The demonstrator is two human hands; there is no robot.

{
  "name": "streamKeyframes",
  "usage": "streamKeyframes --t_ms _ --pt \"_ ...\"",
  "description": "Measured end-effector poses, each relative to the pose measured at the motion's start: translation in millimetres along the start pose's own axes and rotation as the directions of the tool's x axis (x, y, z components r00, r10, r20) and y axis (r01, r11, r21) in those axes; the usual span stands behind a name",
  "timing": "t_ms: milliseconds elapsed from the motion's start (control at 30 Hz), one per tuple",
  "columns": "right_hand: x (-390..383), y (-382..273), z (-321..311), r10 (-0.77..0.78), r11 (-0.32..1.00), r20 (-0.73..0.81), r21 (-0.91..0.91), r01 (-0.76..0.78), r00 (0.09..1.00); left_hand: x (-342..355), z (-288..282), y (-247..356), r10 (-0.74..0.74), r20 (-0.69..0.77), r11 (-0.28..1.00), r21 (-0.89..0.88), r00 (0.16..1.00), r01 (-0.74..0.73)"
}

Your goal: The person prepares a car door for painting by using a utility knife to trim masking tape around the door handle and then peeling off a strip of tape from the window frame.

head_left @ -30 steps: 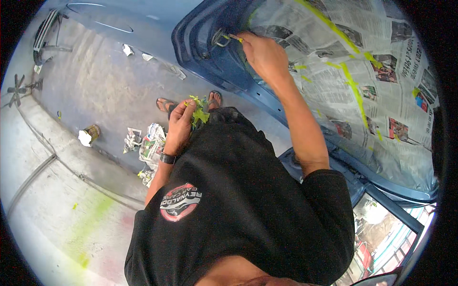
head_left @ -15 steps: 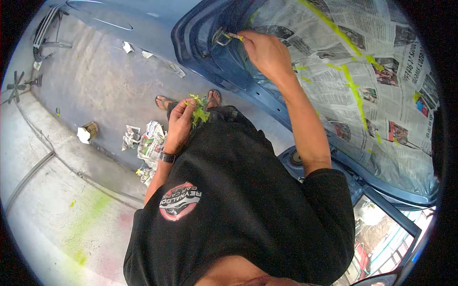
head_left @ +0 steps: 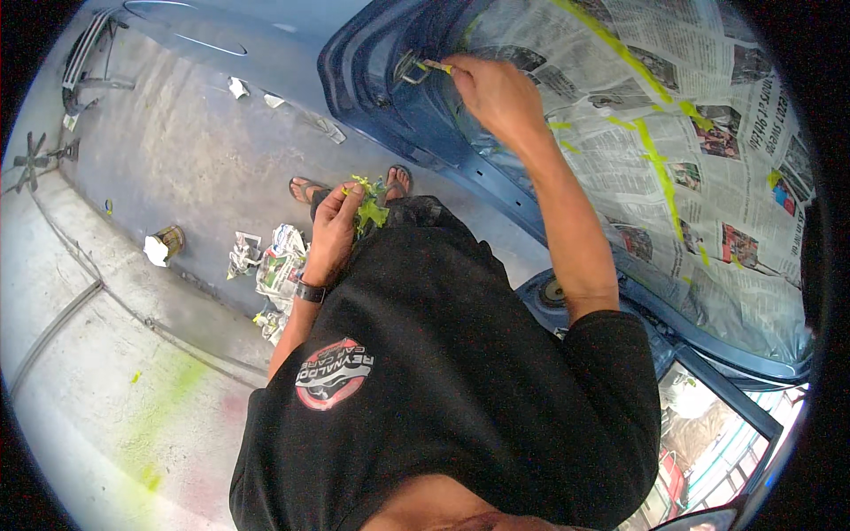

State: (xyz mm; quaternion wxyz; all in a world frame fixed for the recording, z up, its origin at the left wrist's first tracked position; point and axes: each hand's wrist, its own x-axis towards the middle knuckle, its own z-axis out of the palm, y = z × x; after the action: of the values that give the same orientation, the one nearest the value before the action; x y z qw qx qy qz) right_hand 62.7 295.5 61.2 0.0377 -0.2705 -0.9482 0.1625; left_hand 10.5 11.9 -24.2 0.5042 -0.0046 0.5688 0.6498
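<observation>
My left hand [head_left: 335,217] is closed on a crumpled bunch of yellow-green masking tape [head_left: 372,212], held in front of my waist. Farther forward and to the right, my right hand [head_left: 496,93] pinches a small strip of masking tape [head_left: 437,66] between thumb and finger. That strip reaches to a metal loop [head_left: 410,68] on the blue car body frame [head_left: 367,66]. Newspaper sheets [head_left: 611,159], joined with yellow-green tape, cover the door opening to the right of my right hand.
Crumpled newspaper [head_left: 282,261] lies on the floor at left, with a can [head_left: 166,243] beyond it. Paper scraps [head_left: 237,87] are scattered near the car panel. An open blue car door with a window [head_left: 713,425] stands at lower right. A pale wall [head_left: 115,389] borders the left.
Almost nothing differs. My right forearm has shifted very slightly to the right, while the hand stays at the metal loop; my left hand keeps its place.
</observation>
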Motion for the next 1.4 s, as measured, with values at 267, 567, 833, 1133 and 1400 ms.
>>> streamKeyframes --t_ms 267,567,833,1133,1400 --pt "-1 -1 -2 -0.033 0.999 -0.015 -0.005 0.033 0.999 -2 3 4 -0.003 0.008 1.000 0.023 1.000 0.003" --pt "4 3 -6 -0.059 0.998 0.062 0.013 0.059 0.996 1 4 4 0.001 -0.040 1.000 0.010 0.999 0.000" --pt "7 9 -7 -0.063 0.997 0.092 0.038 0.060 0.994 2 3 2 0.002 -0.025 1.000 -0.019 1.000 -0.003" --pt "3 -7 -6 -0.101 0.980 0.085 -0.164 0.114 0.991 3 5 7 0.042 0.006 0.999 0.016 0.999 -0.042" --pt "-2 -9 -5 -0.217 0.953 -0.004 -0.218 0.211 0.976 8 8 8 0.065 0.001 0.996 0.066 0.998 -0.065"
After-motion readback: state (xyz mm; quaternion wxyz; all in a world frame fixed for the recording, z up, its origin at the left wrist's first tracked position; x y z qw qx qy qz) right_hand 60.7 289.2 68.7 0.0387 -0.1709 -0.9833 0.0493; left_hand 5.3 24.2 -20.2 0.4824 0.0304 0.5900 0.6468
